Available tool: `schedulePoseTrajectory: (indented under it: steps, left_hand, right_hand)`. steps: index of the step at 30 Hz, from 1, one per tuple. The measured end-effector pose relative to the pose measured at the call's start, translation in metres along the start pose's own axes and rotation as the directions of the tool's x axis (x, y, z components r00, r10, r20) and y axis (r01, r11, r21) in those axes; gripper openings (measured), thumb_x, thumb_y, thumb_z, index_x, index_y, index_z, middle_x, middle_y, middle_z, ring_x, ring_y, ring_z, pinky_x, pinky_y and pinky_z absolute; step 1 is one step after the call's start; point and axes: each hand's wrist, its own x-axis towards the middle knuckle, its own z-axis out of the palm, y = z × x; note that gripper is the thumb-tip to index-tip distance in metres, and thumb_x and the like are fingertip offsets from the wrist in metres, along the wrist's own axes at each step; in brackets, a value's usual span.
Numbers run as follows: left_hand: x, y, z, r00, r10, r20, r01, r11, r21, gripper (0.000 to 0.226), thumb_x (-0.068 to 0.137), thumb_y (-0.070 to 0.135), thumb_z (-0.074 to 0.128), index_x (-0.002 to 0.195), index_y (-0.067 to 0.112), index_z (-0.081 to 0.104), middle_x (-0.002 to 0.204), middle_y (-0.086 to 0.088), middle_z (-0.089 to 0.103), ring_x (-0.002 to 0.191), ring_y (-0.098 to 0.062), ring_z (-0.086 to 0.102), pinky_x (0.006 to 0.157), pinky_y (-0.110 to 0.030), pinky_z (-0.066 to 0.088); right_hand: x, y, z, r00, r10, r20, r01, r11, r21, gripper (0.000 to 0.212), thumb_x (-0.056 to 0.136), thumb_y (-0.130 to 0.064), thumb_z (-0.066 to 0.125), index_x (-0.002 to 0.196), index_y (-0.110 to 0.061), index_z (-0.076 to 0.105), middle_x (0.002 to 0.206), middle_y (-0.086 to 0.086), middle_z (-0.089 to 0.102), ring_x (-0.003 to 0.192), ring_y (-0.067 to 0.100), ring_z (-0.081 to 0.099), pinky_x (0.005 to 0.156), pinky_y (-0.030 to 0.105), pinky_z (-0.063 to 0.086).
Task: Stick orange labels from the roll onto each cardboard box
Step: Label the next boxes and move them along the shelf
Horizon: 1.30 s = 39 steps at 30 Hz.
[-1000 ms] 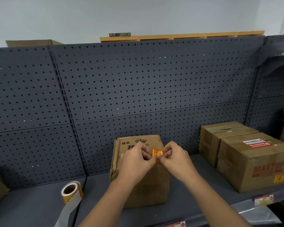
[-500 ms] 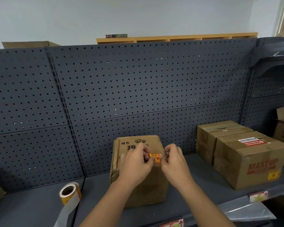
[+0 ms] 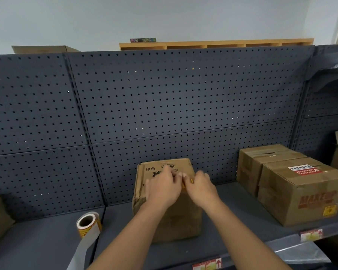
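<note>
Orange label (image 3: pixel 191 181) is sitting at the top front edge of the middle cardboard box (image 3: pixel 174 221), mostly hidden; only a sliver is showing between the two hands. Left hand (image 3: pixel 163 189) is lying over the box top at 9 o'clock of the label, fingers curled down onto it. Right hand (image 3: pixel 202 187) is at 3 o'clock, fingers bent onto the same edge. Cannot tell whether either is pinching or just pressing the label. Box is standing on the shelf (image 3: pixel 47 240), centre. Label roll (image 3: pixel 88 224) is lying at 8 o'clock of the box, well apart, backing strip (image 3: pixel 82 254) trailing off the front. Two more boxes at 3 o'clock: front one (image 3: pixel 300 195) already carrying a yellow-orange sticker (image 3: pixel 329 210), rear one (image 3: pixel 261 160) touching it behind.
</note>
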Motion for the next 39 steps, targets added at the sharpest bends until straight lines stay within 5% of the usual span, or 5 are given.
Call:
schedulePoseTrajectory:
  steps: [6, 20, 28, 34, 39]
  left_hand:
    - [-0.003, 0.009, 0.005, 0.999, -0.027, -0.034, 0.029, 0.998, 0.056, 0.028, 0.102, 0.058, 0.044, 0.109, 0.032, 0.051, 0.087, 0.011, 0.07, 0.086, -0.016, 0.066, 0.096, -0.043, 0.036]
    - [-0.002, 0.012, 0.011, 0.999, 0.01, -0.04, -0.007, 0.998, 0.058, 0.01, 0.105, 0.028, 0.049, 0.113, 0.034, 0.05, 0.097, 0.009, 0.07, 0.091, -0.019, 0.064, 0.093, -0.042, 0.034]
    - [0.001, 0.001, 0.007, 1.0, 0.011, 0.015, -0.012, 0.999, 0.047, 0.024, 0.105, 0.047, 0.035, 0.113, 0.03, 0.051, 0.092, 0.01, 0.069, 0.088, -0.019, 0.066, 0.097, -0.047, 0.038]
    - [0.022, 0.01, -0.008, 0.961, -0.112, 0.252, 0.089, 0.991, 0.099, 0.044, 0.1, 0.06, 0.039, 0.131, 0.029, 0.047, 0.105, 0.005, 0.068, 0.096, -0.021, 0.064, 0.1, -0.044, 0.048]
    - [0.017, 0.013, -0.004, 0.989, -0.078, 0.129, 0.049, 0.976, 0.214, 0.045, 0.101, 0.055, 0.039, 0.133, 0.024, 0.048, 0.116, -0.002, 0.069, 0.106, -0.028, 0.066, 0.096, -0.045, 0.047]
  right_hand:
    - [0.012, 0.023, 0.009, 0.996, 0.047, 0.07, -0.058, 0.983, 0.174, 0.052, 0.1, -0.063, 0.045, 0.106, -0.014, 0.061, 0.112, 0.013, 0.062, 0.084, 0.025, 0.063, 0.061, 0.032, 0.041]
    - [0.012, 0.032, 0.019, 1.0, -0.002, 0.028, -0.003, 0.984, 0.18, 0.045, 0.111, -0.041, 0.031, 0.099, -0.013, 0.063, 0.107, 0.017, 0.063, 0.075, 0.025, 0.059, 0.065, 0.033, 0.04]
    - [0.009, 0.021, 0.012, 1.0, 0.025, 0.007, -0.025, 0.986, 0.167, 0.041, 0.108, -0.029, 0.03, 0.082, -0.014, 0.058, 0.098, 0.017, 0.064, 0.08, 0.028, 0.06, 0.069, 0.037, 0.044]
    - [0.021, -0.001, -0.019, 0.952, 0.127, 0.279, -0.183, 0.966, 0.184, 0.037, 0.103, -0.043, 0.043, 0.099, -0.012, 0.063, 0.081, 0.004, 0.06, 0.072, 0.021, 0.059, 0.066, 0.031, 0.044]
    - [0.024, -0.007, -0.007, 0.952, 0.133, 0.274, -0.178, 0.973, 0.149, 0.045, 0.103, -0.041, 0.045, 0.13, -0.008, 0.058, 0.112, 0.01, 0.067, 0.1, 0.026, 0.065, 0.087, 0.037, 0.055]
